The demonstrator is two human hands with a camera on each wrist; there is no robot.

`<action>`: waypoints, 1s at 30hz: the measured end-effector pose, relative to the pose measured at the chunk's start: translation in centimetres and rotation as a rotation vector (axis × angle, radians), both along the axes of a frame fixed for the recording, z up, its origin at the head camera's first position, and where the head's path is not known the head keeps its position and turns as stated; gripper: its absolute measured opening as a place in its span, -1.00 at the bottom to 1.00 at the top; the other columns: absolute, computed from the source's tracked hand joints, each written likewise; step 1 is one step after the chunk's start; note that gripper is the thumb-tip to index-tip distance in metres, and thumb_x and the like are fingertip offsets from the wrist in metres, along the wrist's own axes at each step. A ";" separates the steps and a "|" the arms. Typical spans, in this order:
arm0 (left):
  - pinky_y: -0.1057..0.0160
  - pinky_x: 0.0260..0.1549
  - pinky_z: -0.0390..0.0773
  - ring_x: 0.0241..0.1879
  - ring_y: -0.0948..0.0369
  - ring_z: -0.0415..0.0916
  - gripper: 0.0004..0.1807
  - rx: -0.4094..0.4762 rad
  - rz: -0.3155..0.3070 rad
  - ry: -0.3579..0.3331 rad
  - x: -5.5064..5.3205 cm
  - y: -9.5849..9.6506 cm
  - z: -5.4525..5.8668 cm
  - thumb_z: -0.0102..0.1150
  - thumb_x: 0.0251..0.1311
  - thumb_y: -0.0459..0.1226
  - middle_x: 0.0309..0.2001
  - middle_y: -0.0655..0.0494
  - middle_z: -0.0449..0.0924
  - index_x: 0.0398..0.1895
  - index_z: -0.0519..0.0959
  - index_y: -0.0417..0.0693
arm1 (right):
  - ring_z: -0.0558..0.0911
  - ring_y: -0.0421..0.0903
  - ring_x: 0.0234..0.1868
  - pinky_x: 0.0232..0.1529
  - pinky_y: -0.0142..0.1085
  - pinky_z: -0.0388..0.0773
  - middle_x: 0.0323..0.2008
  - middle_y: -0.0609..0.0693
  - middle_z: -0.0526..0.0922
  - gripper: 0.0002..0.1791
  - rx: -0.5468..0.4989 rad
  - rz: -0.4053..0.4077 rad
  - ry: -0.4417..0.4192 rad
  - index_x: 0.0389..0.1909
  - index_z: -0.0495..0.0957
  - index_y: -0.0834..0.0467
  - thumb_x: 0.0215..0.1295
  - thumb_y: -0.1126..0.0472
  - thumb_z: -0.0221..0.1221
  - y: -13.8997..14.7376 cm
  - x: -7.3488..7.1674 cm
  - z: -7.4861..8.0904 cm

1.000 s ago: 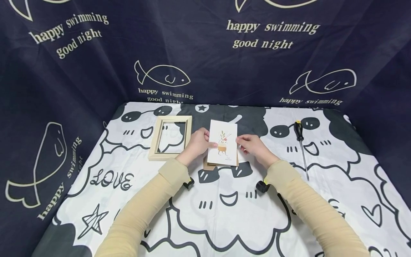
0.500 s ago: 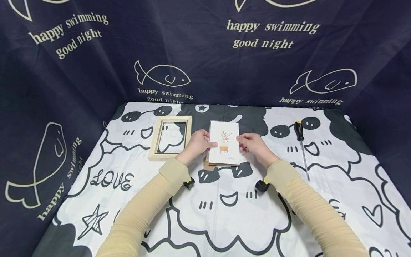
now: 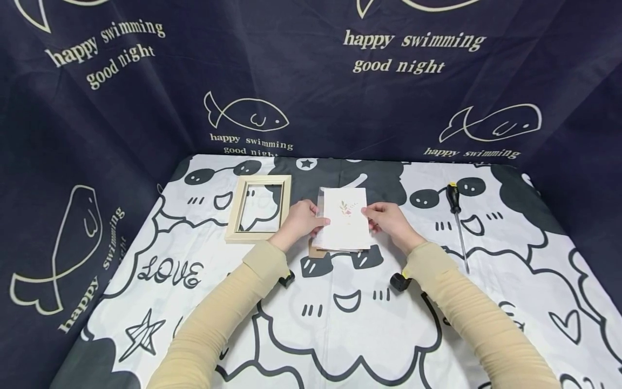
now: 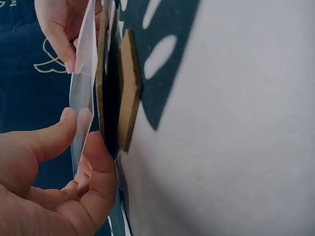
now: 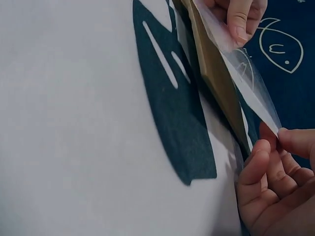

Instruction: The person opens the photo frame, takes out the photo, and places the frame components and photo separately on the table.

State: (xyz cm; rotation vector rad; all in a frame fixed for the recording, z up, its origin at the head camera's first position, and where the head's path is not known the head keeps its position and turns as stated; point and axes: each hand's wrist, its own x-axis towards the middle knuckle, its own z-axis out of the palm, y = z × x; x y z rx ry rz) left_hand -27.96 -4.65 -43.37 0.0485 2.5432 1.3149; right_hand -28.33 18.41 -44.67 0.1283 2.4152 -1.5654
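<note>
A white card (image 3: 347,232) with a small plant picture is held tilted above the table in the head view. My right hand (image 3: 389,220) pinches its right edge between thumb and fingers. My left hand (image 3: 302,219) grips a clear plastic sheet (image 4: 81,110), which sticks out past the card's left side. The sheet and card overlap; the picture looks pale in the head view. Beneath them, a brown backing board (image 5: 211,69) shows edge-on in the right wrist view. Its brown stand flap (image 4: 129,91) appears in the left wrist view, close to the left fingertips.
A pale wooden picture frame (image 3: 234,210) with an open middle lies left of my left hand. To the right lies a screwdriver (image 3: 454,202) with a black and yellow handle. Dark blue curtains (image 3: 320,108) stand behind the patterned tablecloth (image 3: 340,329).
The card has shifted rightward and slightly toward me, uncovering a strip of clear sheet at its left. Its picture now looks paler. Both hands have kept nearly the same places.
</note>
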 end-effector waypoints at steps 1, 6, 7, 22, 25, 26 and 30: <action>0.44 -0.76 0.44 -0.78 0.28 0.46 -0.60 -0.014 0.000 0.003 0.0 0.0 0.0 0.39 0.03 -0.20 -0.71 0.07 0.51 -0.27 0.42 -0.28 | 0.45 -0.25 -0.63 -0.56 -0.44 0.45 -0.64 -0.08 0.46 -0.68 0.006 0.001 0.004 -0.14 0.50 0.41 0.35 0.17 0.11 0.1 0.0 -0.1; 0.43 -0.77 0.44 -0.81 0.29 0.44 -0.60 -0.067 -0.003 0.010 0.1 0.2 -0.2 0.37 0.05 -0.18 -0.72 0.11 0.44 -0.24 0.43 -0.28 | 0.45 -0.25 -0.62 -0.57 -0.43 0.47 -0.65 -0.09 0.46 -0.69 0.031 -0.001 0.028 -0.15 0.52 0.41 0.33 0.18 0.11 0.3 -0.2 -0.3; 0.43 -0.78 0.44 -0.82 0.29 0.44 -0.60 -0.076 -0.004 0.012 0.1 0.2 -0.2 0.37 0.06 -0.18 -0.72 0.10 0.43 -0.24 0.44 -0.28 | 0.45 -0.25 -0.62 -0.57 -0.42 0.47 -0.65 -0.10 0.46 -0.69 0.036 0.001 0.033 -0.16 0.53 0.41 0.33 0.18 0.11 0.4 -0.2 -0.3; 0.44 -0.85 0.34 -0.79 0.19 0.52 -0.49 -0.201 -0.060 0.021 0.0 0.5 0.0 0.38 0.03 -0.14 -0.89 0.19 0.27 -0.79 0.23 -0.02 | 0.49 -0.23 -0.64 -0.57 -0.39 0.52 -0.65 -0.05 0.51 -0.68 0.155 -0.025 0.044 -0.21 0.56 0.38 0.31 0.15 0.11 2.1 0.1 0.1; 0.44 -0.87 0.34 -0.82 0.19 0.50 -0.46 -0.222 -0.073 0.036 -0.1 0.5 -0.2 0.38 0.03 -0.12 -0.90 0.20 0.23 -0.83 0.21 0.00 | 0.51 -0.24 -0.64 -0.57 -0.38 0.53 -0.62 -0.03 0.53 -0.68 0.188 -0.028 0.054 -0.22 0.57 0.38 0.32 0.15 0.10 2.6 0.0 0.1; 0.43 -0.87 0.36 -0.83 0.20 0.49 -0.47 -0.225 -0.074 0.039 -0.1 0.6 -0.2 0.38 0.03 -0.12 -0.89 0.19 0.24 -0.82 0.23 -0.01 | 0.51 -0.24 -0.64 -0.56 -0.38 0.54 -0.61 -0.03 0.53 -0.67 0.198 -0.028 0.055 -0.21 0.58 0.38 0.33 0.15 0.09 2.7 0.0 0.1; 0.37 -0.84 0.45 -0.84 0.20 0.48 -0.54 -0.212 -0.074 0.029 0.0 0.6 -0.2 0.38 0.03 -0.13 -0.86 0.12 0.33 -0.74 0.30 -0.08 | 0.53 -0.23 -0.61 -0.54 -0.37 0.56 -0.56 0.00 0.56 -0.66 0.214 -0.026 0.038 -0.17 0.57 0.39 0.34 0.14 0.08 3.4 0.1 0.3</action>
